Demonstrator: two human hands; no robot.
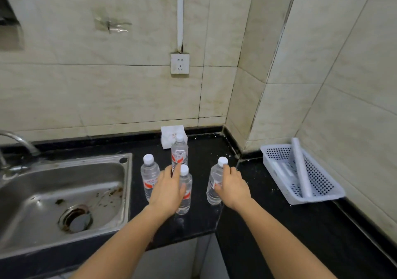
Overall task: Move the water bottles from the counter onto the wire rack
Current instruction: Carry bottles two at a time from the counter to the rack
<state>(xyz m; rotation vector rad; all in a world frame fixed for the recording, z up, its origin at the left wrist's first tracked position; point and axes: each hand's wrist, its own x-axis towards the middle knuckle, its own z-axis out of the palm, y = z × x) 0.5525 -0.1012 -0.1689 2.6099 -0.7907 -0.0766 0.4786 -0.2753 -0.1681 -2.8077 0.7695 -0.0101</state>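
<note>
Several clear water bottles with white caps and red labels stand on the black counter (279,225) right of the sink. My left hand (168,187) wraps the front middle bottle (186,201), thumb across its front and fingers along its left side, reaching toward the tall back bottle (180,149). My right hand (233,185) grips the right bottle (212,190), thumb over its label and fingers by the neck under the cap. The left bottle (149,173) stands untouched beside my left hand. All the bottles rest upright on the counter.
A steel sink (64,192) with a tap (19,141) fills the left. A white perforated plastic basket (277,152) holding a white roll sits in the right corner. A white packet (169,133) leans on the tiled wall under a socket (180,63).
</note>
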